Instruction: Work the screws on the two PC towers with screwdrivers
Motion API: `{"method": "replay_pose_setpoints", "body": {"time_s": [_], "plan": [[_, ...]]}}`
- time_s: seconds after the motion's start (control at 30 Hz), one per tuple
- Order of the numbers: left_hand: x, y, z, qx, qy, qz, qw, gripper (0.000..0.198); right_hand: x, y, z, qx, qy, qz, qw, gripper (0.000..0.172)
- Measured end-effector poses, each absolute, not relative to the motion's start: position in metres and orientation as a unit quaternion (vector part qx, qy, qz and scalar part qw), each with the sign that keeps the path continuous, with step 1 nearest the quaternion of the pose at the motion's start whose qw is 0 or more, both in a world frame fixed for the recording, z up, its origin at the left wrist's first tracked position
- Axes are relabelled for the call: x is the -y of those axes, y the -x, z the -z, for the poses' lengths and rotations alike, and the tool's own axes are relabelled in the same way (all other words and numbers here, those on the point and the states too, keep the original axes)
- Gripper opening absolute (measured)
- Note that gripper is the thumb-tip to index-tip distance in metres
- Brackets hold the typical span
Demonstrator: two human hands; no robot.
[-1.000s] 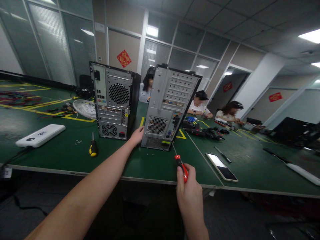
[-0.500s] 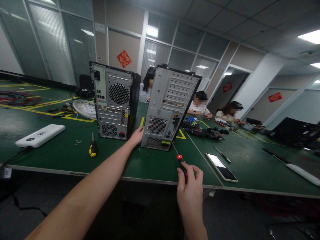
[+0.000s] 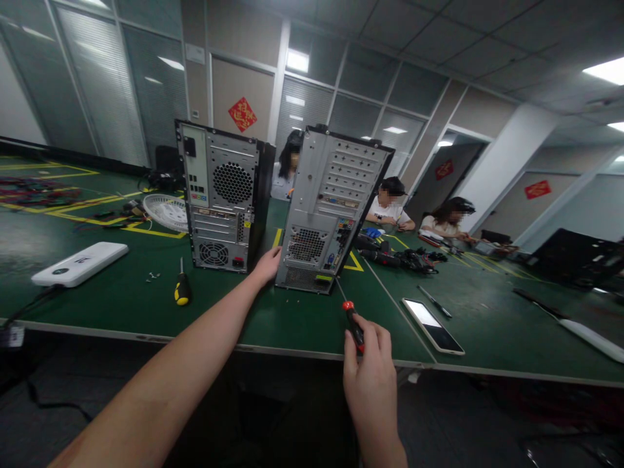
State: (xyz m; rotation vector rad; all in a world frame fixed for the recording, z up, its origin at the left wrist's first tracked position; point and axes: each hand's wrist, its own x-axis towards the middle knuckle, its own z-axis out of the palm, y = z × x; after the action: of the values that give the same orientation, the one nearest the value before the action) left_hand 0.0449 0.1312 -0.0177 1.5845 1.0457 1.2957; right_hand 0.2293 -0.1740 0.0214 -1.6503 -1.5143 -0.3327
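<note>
My right hand (image 3: 371, 370) is closed around the red-and-black handle of a screwdriver (image 3: 353, 325). Its shaft points up and away, with the tip at the lower right corner of a computer tower (image 3: 312, 214). This tower stands upright, its metal back panel facing me and ports showing. My left hand (image 3: 267, 265) lies against the tower's lower left side; its fingertips are hidden, so I cannot tell how they are bent. Close on the left stands a second computer tower (image 3: 221, 195). A few tiny screws (image 3: 292, 301) lie in front of the right tower.
On the green table (image 3: 146, 312) lie a yellow-and-black screwdriver (image 3: 182, 289), loose screws (image 3: 153, 277), a white power bank (image 3: 80, 263), a phone (image 3: 432, 326) and a pen-like tool (image 3: 435, 301). Behind are a white basket (image 3: 166, 211), black cables (image 3: 419, 260) and several people seated.
My right hand and the screwdriver handle have shifted very slightly, and the fingers sit a little differently on the handle. My left hand and both towers look unmoved.
</note>
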Motion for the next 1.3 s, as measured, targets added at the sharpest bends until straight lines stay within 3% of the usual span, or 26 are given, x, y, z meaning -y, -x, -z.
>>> {"method": "replay_pose_setpoints", "body": {"time_s": [0.63, 0.83, 1.0, 1.3], "plan": [[-0.126, -0.044, 0.015, -0.412, -0.625, -0.512, 0.422, 0.056, 0.173, -0.232, -0.021, 0.559, 0.706, 0.031, 0.434, 0.052], [-0.124, -0.046, 0.011, -0.421, -0.627, -0.516, 0.405, 0.051, 0.175, -0.23, -0.027, 0.557, 0.701, 0.007, 0.445, 0.046], [-0.123, -0.045, 0.01, -0.424, -0.625, -0.51, 0.412, 0.053, 0.172, -0.229, -0.023, 0.558, 0.675, 0.08, 0.476, 0.036], [-0.121, -0.044, 0.01, -0.421, -0.625, -0.512, 0.413, 0.057, 0.174, -0.23, -0.022, 0.588, 0.671, 0.112, 0.438, 0.033]]}}
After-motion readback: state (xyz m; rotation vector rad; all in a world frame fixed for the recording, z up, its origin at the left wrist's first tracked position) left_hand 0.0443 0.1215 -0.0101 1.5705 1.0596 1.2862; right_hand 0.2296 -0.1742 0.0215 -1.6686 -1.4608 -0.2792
